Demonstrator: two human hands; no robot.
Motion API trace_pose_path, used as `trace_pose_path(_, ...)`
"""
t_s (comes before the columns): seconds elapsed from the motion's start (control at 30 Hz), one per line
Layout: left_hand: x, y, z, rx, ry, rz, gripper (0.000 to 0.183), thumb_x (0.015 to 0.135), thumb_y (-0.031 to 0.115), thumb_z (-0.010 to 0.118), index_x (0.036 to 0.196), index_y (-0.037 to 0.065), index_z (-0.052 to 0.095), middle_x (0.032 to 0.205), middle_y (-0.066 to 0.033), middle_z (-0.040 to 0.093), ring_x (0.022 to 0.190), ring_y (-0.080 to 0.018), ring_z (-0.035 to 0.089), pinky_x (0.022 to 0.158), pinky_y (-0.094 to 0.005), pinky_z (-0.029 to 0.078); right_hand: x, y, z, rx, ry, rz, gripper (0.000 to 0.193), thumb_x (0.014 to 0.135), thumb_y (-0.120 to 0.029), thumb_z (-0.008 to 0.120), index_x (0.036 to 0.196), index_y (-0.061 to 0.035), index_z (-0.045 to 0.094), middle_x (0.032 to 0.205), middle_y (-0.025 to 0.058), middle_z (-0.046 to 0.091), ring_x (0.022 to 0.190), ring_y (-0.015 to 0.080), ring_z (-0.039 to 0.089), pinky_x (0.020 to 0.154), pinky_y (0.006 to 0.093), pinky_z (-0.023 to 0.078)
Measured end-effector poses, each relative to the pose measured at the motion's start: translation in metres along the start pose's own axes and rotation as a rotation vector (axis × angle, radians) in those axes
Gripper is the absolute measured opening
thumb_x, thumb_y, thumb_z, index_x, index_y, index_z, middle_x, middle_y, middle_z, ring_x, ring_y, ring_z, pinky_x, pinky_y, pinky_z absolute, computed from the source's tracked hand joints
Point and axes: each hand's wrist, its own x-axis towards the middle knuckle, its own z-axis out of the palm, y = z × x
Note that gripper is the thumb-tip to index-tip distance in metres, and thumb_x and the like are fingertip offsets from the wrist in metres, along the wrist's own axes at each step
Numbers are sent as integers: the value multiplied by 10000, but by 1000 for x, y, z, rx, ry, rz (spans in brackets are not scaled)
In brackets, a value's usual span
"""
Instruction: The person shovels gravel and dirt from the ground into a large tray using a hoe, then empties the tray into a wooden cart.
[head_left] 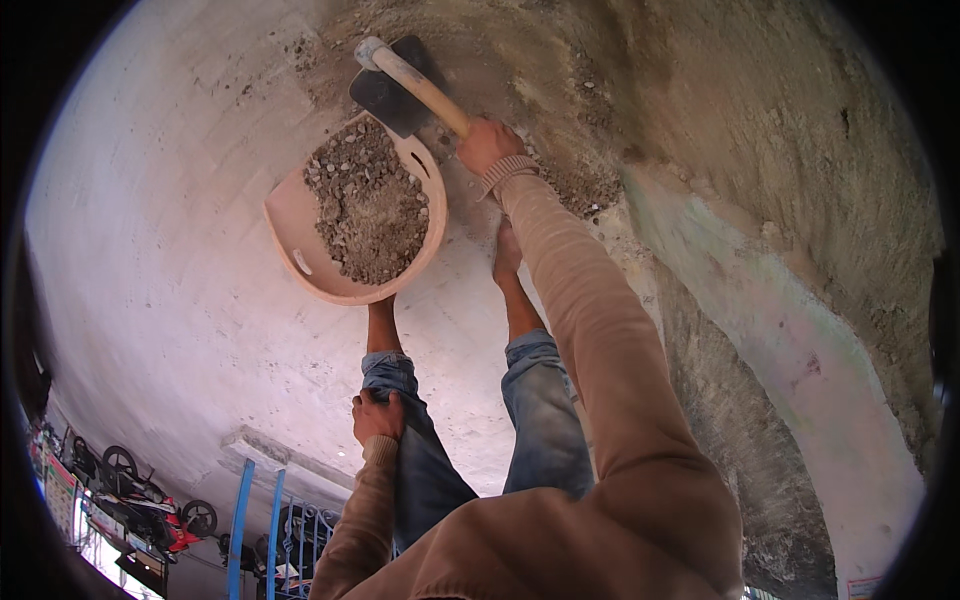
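Observation:
My right hand (pixel 488 146) is wrapped around the wooden handle of a hoe (pixel 432 98), with the arm stretched out ahead of me. The hoe's dark, flat metal blade (pixel 392 104) is just beyond the far rim of a pale pinkish plastic basin (pixel 290 213). Gravelly soil with small stones (pixel 370 205) fills much of the basin, heaped toward its right side. On my left knee rests my left hand (pixel 378 416), its fingers laid over the rolled-up jeans and holding no tool.
Loose dirt and gravel (pixel 580 185) lie along the base of a rough wall on the right. My bare right foot (pixel 507 250) stands near the basin. Behind me at the lower left are blue metal bars (pixel 240 530) and a red and black motorbike (pixel 150 510).

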Motion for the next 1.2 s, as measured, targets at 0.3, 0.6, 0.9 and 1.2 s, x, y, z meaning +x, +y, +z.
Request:
trace_pose_path(0.3,-8,13,28,182,93,31,661,827,452,648,1259,-24,495,1215,-227,550,1155,-396,557,923,-501,497,25,72,-29,152,-40,82,386,859,-282,651,1133,-10,681,1114,229,681,1050,389,661,917,465,539)
trace_pose_path(0.6,-16,26,42,229,123,8,650,816,448,666,1226,-35,518,1204,-235,554,1155,-404,554,922,-504,496,5,57,9,122,70,-84,245,923,-176,571,1069,-23,695,1007,182,713,982,332,697,816,430,582)
trace_pose_path(0.9,-22,34,43,218,126,15,653,830,468,643,1219,-40,517,1207,-236,549,1156,-405,551,925,-505,493,14,33,22,-152,33,-197,251,972,-182,537,1142,-41,657,1097,127,672,1055,240,673,804,396,588)
trace_pose_path(1.2,-18,33,23,208,133,-41,655,822,460,651,1247,-25,535,1240,-219,556,1173,-384,554,935,-493,493,-48,163,2,-412,-32,-195,217,934,-129,532,1036,13,660,890,176,727,880,301,728,725,405,601)
